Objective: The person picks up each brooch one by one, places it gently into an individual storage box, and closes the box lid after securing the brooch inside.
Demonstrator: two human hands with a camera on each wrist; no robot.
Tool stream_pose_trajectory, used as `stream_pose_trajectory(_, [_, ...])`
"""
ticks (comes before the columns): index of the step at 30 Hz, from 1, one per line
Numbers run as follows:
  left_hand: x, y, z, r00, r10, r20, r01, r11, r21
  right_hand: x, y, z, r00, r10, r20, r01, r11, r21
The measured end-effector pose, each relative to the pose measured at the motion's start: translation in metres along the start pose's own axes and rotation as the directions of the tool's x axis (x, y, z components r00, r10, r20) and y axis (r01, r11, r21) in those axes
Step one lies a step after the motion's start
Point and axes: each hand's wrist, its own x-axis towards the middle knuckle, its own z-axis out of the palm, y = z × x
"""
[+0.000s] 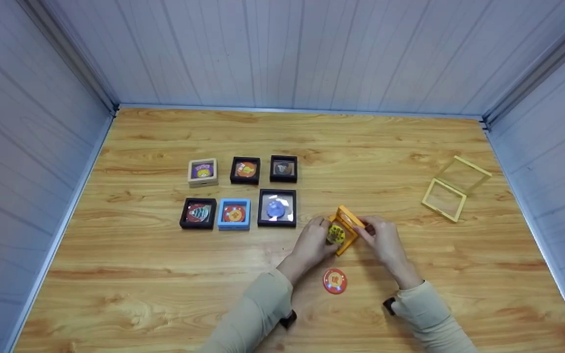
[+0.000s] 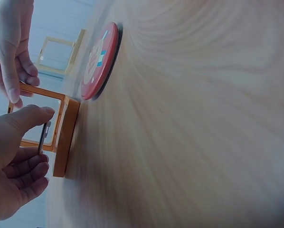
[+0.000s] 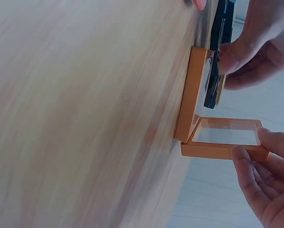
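My left hand (image 1: 313, 243) pinches a round yellow badge with dark markings (image 1: 335, 235) between thumb and fingers. In the left wrist view the badge (image 2: 42, 137) appears edge-on. It hovers over the lower half of an orange hinged display frame (image 1: 348, 219) with clear film panels. With thumb and fingers, my right hand (image 1: 384, 241) holds the raised half of that frame (image 3: 225, 151). The two halves stand apart at a wide angle, the lower one on the table. Nearer to me lies a round red badge (image 1: 335, 281), flat on the wood.
To the left are two rows of closed frames with round badges inside, among them a cream frame (image 1: 203, 172), a light blue frame (image 1: 234, 214) and a large black frame (image 1: 277, 208). An unfolded pale yellow frame (image 1: 443, 200) lies at the right. Grey panels (image 1: 282, 59) enclose the table.
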Motion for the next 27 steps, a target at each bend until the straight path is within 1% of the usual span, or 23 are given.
stream_pose_trajectory(2, [0.0023,0.0005,0.0014,1.000,0.012,-0.003,-0.011,1.000,0.026,-0.0001,-0.0002,0.0003,1.000,0.003,-0.002,-0.003,1.000,-0.003])
stream_pose_trajectory(7, [0.0054,-0.0008,0.0051,0.996,0.065,-0.052,-0.060,0.993,0.100,-0.0003,-0.0012,0.0003,0.998,0.050,0.024,-0.050,0.999,-0.020])
stream_pose_trajectory(10, [0.0072,-0.0009,0.0066,0.996,0.072,-0.048,-0.066,0.990,0.121,-0.0003,-0.0007,0.0008,0.998,0.061,0.028,-0.060,0.998,-0.025])
stream_pose_trajectory(13, [0.0086,-0.0007,0.0071,0.997,0.067,-0.026,-0.063,0.987,0.150,-0.0002,-0.0006,0.0009,0.997,0.070,0.033,-0.069,0.997,-0.023])
stream_pose_trajectory(16, [0.0093,-0.0007,0.0073,0.998,0.062,-0.022,-0.057,0.983,0.174,0.0001,-0.0013,0.0006,0.997,0.072,0.035,-0.071,0.997,-0.021])
stream_pose_trajectory(22, [0.0096,-0.0019,0.0077,0.997,0.063,-0.040,-0.055,0.981,0.185,0.0007,-0.0017,0.0003,0.997,0.068,0.025,-0.067,0.997,-0.026])
stream_pose_trajectory(27, [0.0077,-0.0026,0.0046,0.998,0.062,-0.028,-0.057,0.988,0.144,0.0006,-0.0010,0.0001,0.998,0.065,0.024,-0.065,0.998,-0.019])
